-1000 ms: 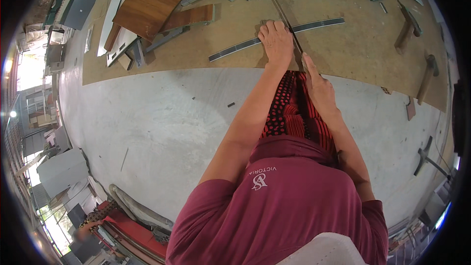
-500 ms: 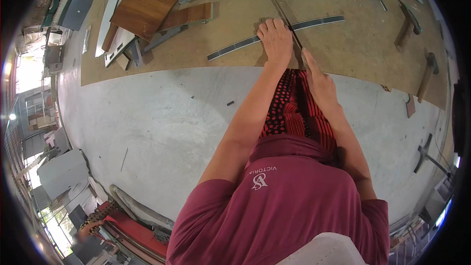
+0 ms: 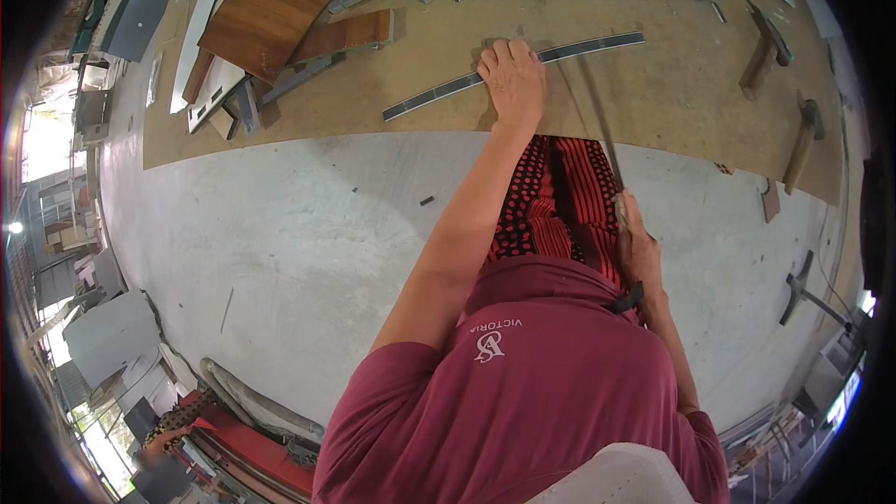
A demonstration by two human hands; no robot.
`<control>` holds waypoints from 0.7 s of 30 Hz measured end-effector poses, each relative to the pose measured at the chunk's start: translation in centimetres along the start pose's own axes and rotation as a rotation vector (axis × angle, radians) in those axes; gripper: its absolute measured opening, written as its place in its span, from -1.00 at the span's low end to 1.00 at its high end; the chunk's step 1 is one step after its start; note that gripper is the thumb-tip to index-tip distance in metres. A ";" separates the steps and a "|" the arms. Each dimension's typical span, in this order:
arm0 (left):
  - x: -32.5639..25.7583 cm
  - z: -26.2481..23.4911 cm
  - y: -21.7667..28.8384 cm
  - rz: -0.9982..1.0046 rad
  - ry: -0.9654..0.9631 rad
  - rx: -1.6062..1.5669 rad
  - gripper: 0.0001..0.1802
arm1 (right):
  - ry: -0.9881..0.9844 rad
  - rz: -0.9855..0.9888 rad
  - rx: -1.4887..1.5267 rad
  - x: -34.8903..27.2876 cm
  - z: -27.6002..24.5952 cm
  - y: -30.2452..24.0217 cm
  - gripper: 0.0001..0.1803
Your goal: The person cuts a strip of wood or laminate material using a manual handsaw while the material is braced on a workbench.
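A long, narrow dark strip with pale edges point(image 3: 597, 43) lies at a slant across the brown board point(image 3: 448, 37). My left hand point(image 3: 514, 84) presses on it near its middle, its fingers curled over the strip. Closer to my body, my right hand point(image 3: 641, 247) is wrapped round the near part of a long thin blade-like tool point(image 3: 597, 112). Its far end reaches over the board to the right of my left hand, next to the strip. Whether the tool touches the strip, I cannot tell. A black end piece point(image 3: 628, 299) shows below my right hand.
Wood panels point(image 3: 271, 14) and offcuts are heaped at the far left. Two hammers, one farther off point(image 3: 767, 51) and one nearer point(image 3: 805, 145), are on the board's right side. Another T-shaped tool point(image 3: 801, 289) lies on the pale floor point(image 3: 308, 224).
My right hand has pulled back toward my body with the blade-like tool, its far end retreating. My left hand stays on the strip. The whole view has shifted slightly.
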State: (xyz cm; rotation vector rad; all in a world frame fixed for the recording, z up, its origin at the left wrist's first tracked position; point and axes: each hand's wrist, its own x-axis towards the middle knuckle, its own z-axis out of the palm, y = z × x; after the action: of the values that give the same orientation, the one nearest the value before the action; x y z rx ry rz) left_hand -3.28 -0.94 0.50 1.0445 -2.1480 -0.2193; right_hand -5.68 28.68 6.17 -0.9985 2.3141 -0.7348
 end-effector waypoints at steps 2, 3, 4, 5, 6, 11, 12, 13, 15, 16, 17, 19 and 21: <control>-0.1 0.0 0.1 0.011 0.001 -0.010 -0.80 | -0.005 0.030 0.033 -0.3 -0.6 0.5 -0.45; -0.1 -0.1 0.1 0.018 0.006 -0.016 -0.80 | 0.046 -0.030 0.041 -0.2 -0.5 0.9 -0.43; -0.1 -0.1 0.0 0.029 0.011 -0.023 -0.81 | 0.099 -0.090 0.050 -0.1 -0.5 1.1 -0.41; -0.1 -0.1 -0.2 0.036 0.015 -0.022 -0.81 | 0.106 -0.092 0.054 0.1 -0.4 1.1 -0.41; -0.2 -0.3 -0.4 0.058 0.013 -0.053 -0.82 | 0.102 -0.096 0.064 0.3 -0.3 0.9 -0.40; 0.4 -1.0 -0.3 0.010 -0.028 -0.185 -0.85 | 0.177 -0.125 0.097 1.2 0.1 -0.3 -0.41; 0.6 -1.0 0.1 -0.002 -0.010 -0.208 -0.85 | 0.184 -0.169 0.074 1.4 0.1 -0.3 -0.41; 0.8 -0.9 0.5 -0.015 0.011 -0.231 -0.85 | 0.191 -0.214 0.050 1.7 0.0 -0.4 -0.41; 0.9 -0.4 1.8 0.012 0.022 -0.224 -0.84 | 0.200 -0.256 0.069 2.2 0.1 -0.9 -0.42; 0.8 0.1 2.4 0.037 0.033 -0.219 -0.84 | 0.208 -0.299 0.085 2.5 0.1 -1.2 -0.42; 0.7 0.6 3.0 0.037 0.035 -0.220 -0.84 | 0.209 -0.300 0.084 2.7 0.2 -1.2 -0.42; 0.4 1.5 3.8 0.010 0.070 -0.212 -0.83 | 0.154 -0.257 0.058 3.0 0.7 -1.1 -0.43; 0.0 2.2 3.7 0.019 0.070 -0.180 -0.83 | 0.121 -0.218 0.044 3.3 1.0 -0.9 -0.43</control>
State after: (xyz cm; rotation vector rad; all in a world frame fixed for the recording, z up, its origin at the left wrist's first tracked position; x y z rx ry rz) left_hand -7.02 1.14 0.56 0.9153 -2.0326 -0.3547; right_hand -6.52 25.36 5.25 -1.2311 2.3024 -0.9523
